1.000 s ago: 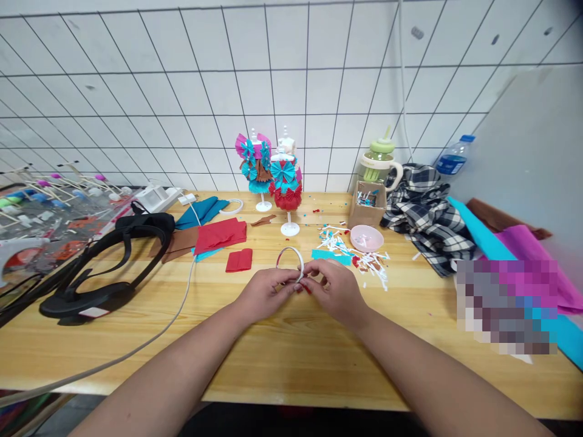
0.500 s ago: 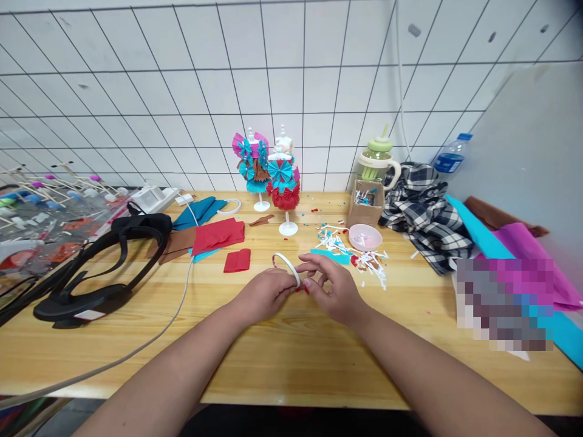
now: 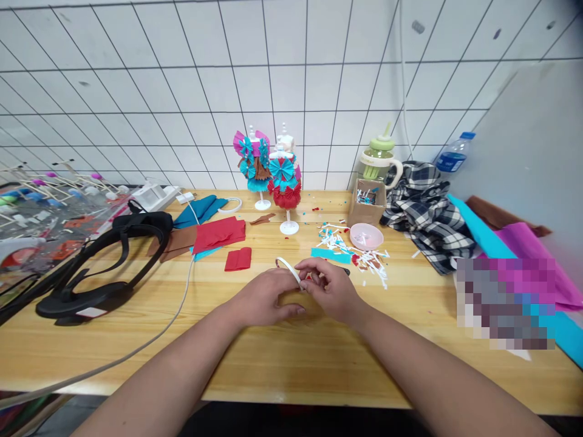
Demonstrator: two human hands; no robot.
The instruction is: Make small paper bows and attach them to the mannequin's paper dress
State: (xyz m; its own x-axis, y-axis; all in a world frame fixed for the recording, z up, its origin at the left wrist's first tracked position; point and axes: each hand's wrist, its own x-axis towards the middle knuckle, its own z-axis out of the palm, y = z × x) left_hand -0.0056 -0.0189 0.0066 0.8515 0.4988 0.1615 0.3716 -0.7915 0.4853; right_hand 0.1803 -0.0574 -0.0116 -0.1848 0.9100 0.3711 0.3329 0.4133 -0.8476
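A thin white ring of tape [image 3: 288, 267] stands between my two hands, tilted, above the middle of the table. My right hand [image 3: 330, 288] pinches its near end with thumb and fingertips; a bit of red paper [image 3: 309, 278] shows there, mostly hidden. My left hand [image 3: 262, 298] lies against the ring from the left, its thumb stretched out away from the fingers. Part of the ring is hidden behind the left fingers. A small dark tip [image 3: 347, 271] pokes out behind my right hand; whether it is held I cannot tell.
Dress forms [image 3: 286, 182] with crepe-paper ruffles stand by the wall. Red paper [image 3: 237, 259] and a black headset [image 3: 136, 273] lie left. Right are white strips [image 3: 373, 267], a pink bowl [image 3: 367, 237], a box [image 3: 365, 209], a cup [image 3: 380, 159] and checked cloth [image 3: 419, 206].
My left thumb has come away from the ring and spread toward me. My right fingers have closed in on the ring's near end. The dark tip behind my right hand now shows.
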